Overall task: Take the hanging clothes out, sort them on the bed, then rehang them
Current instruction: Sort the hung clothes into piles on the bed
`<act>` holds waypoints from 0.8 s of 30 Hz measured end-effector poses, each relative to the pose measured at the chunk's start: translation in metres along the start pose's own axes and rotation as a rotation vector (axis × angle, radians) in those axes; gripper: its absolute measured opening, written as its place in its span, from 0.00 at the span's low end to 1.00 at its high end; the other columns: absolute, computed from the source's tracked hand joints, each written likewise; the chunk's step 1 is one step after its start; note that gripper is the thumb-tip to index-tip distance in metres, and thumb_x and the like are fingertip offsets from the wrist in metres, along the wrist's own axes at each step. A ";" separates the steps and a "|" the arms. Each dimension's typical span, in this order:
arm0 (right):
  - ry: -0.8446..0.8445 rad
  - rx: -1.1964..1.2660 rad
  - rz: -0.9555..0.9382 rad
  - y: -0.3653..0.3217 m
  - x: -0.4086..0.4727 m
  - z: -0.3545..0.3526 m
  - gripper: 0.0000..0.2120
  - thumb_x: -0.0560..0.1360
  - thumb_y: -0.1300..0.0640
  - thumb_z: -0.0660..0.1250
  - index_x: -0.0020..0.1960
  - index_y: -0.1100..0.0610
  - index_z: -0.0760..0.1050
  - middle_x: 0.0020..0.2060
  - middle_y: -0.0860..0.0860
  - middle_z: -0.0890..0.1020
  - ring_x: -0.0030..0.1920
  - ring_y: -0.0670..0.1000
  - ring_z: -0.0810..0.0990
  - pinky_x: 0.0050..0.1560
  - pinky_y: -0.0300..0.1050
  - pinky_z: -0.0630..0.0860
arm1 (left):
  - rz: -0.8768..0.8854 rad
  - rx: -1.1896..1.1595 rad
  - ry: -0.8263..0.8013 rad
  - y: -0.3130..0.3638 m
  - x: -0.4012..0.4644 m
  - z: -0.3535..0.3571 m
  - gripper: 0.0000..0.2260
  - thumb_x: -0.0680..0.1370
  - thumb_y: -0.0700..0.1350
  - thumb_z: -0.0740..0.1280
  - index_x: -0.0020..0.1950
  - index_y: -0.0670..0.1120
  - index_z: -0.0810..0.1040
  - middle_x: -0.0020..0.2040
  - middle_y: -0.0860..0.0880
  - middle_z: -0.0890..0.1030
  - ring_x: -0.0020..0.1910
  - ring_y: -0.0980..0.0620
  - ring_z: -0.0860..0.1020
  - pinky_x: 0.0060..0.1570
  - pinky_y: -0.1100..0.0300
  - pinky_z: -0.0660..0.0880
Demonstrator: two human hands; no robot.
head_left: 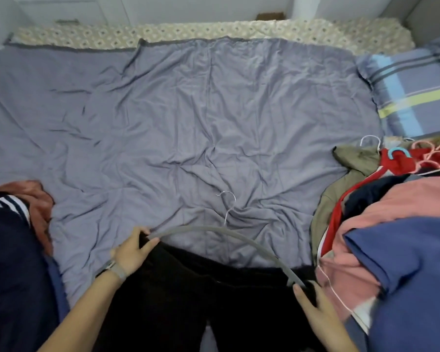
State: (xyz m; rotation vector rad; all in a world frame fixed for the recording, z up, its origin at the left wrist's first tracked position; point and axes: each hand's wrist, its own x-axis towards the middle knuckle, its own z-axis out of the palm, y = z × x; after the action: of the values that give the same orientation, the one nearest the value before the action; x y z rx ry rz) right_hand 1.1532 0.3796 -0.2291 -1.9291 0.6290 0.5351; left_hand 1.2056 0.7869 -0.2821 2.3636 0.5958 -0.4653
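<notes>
A black garment (208, 301) is laid at the near edge of the bed (188, 123), with a grey hanger (229, 235) arched over its top end and the metal hook pointing toward the far side. The left end of the hanger and the cloth beneath are pinched by the left hand (131, 252), thumb on top. The right hand (313, 304) rests on the garment at the hanger's right end; its fingers look fairly straight, though whether anything is gripped cannot be told. The clothes have evidently been taken out: a heap of garments (381, 224) with pink hangers (434, 156) is piled on the right, beside a plaid pillow (414, 92), and darker clothes (15, 237) lie on the left. Sorting appears to be underway; rehanging is judged largely still to be done.
</notes>
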 end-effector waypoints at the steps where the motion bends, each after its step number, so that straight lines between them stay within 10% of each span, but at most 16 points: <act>1: -0.017 0.032 -0.033 -0.012 -0.010 -0.009 0.06 0.75 0.58 0.67 0.42 0.48 0.76 0.39 0.46 0.81 0.42 0.37 0.78 0.42 0.29 0.70 | 0.000 -0.039 0.080 0.003 -0.027 -0.012 0.10 0.75 0.51 0.67 0.50 0.52 0.67 0.49 0.50 0.77 0.53 0.46 0.77 0.54 0.54 0.68; 8: -0.019 -0.031 -0.361 -0.062 -0.121 -0.086 0.10 0.76 0.59 0.66 0.45 0.43 0.72 0.42 0.42 0.80 0.42 0.35 0.78 0.40 0.23 0.70 | 0.010 -0.318 0.441 0.056 -0.256 -0.085 0.08 0.75 0.47 0.68 0.48 0.56 0.69 0.50 0.49 0.76 0.51 0.45 0.76 0.52 0.46 0.72; 17: -0.193 -0.022 -0.730 -0.075 -0.314 -0.171 0.13 0.77 0.60 0.64 0.58 0.48 0.74 0.55 0.48 0.78 0.58 0.43 0.74 0.61 0.33 0.68 | -0.073 -0.524 0.767 0.074 -0.558 -0.121 0.06 0.76 0.47 0.66 0.49 0.58 0.72 0.53 0.49 0.76 0.52 0.46 0.76 0.48 0.43 0.77; 24: -0.369 -0.147 -0.867 -0.083 -0.404 -0.119 0.08 0.75 0.56 0.66 0.47 0.42 0.75 0.43 0.42 0.81 0.44 0.36 0.78 0.43 0.28 0.72 | -0.214 -0.553 0.945 0.008 -0.675 -0.158 0.07 0.75 0.48 0.67 0.52 0.54 0.72 0.51 0.53 0.77 0.53 0.50 0.75 0.54 0.52 0.72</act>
State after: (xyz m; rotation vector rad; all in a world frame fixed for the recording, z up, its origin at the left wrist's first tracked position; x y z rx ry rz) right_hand 0.9065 0.3804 0.1226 -1.9441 -0.4920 0.3547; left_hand 0.6737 0.6877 0.1520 1.8690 1.2087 0.7112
